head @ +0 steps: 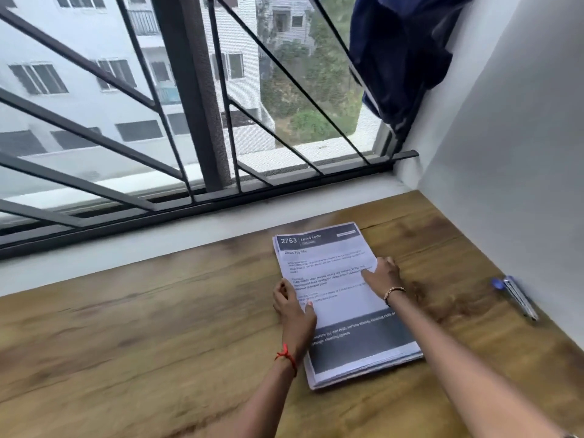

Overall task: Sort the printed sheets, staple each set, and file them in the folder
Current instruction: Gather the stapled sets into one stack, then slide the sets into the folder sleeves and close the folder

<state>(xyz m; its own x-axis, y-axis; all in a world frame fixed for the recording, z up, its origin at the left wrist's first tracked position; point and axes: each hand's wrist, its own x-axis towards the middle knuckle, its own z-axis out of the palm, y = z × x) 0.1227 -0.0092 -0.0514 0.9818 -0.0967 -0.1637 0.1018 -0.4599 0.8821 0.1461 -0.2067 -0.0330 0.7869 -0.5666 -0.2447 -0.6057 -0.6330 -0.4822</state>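
We have the stack (341, 298) flat on the tabletop (158, 327), left hand (292, 303) and right hand (380, 275) pressing its sides, fingers (368, 273) spread, gripping nothing. Square the edges, then peel only the top sheet (pages look slightly fanned).

Two bare forearms reach in from the bottom edge, with no sleeves showing on either. The left hand (292, 306) has a thin red thread bracelet (287, 358) tied round the wrist, its knot and loose ends standing up. The right hand (380, 276) wears a slim beaded bracelet (393, 294) of pale and dark beads at the wrist. One left fingernail looks pale pink
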